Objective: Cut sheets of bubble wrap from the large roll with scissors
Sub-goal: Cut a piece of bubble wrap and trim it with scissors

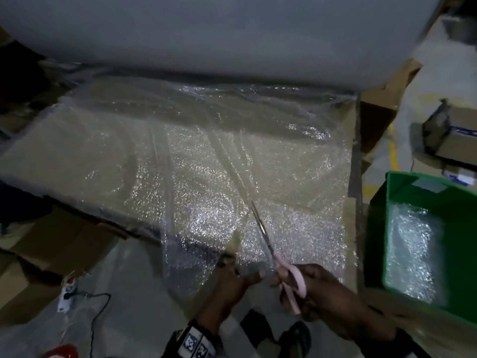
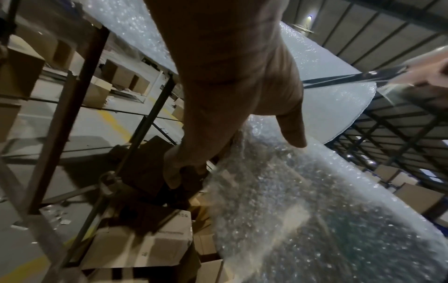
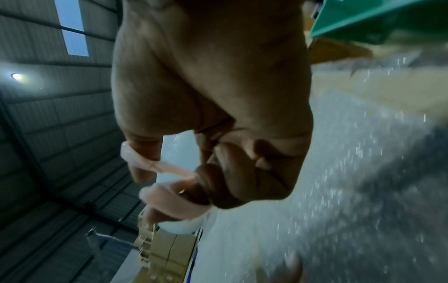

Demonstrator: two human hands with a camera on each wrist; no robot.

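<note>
A green bin is seen at the right edge of the head view, and a crumpled piece of bubble wrap is lying inside it. Brown boxes are stacked above it at the upper right.

The big roll is stretched across the top of the frame, side to side. A shiny sheet of bubble wrap is pulled out from it toward the bottom of the frame, over flat cardboard.

The scissors are found at the lower middle – the pink handles are low, and the thin blades are pointed up and a little left, along the sheet toward the roll. The blades look nearly closed.

The handles are gripped by the right hand, with fingers curled through the loops. The near edge of the sheet is pinched by the left hand – just left of the scissors.
</note>
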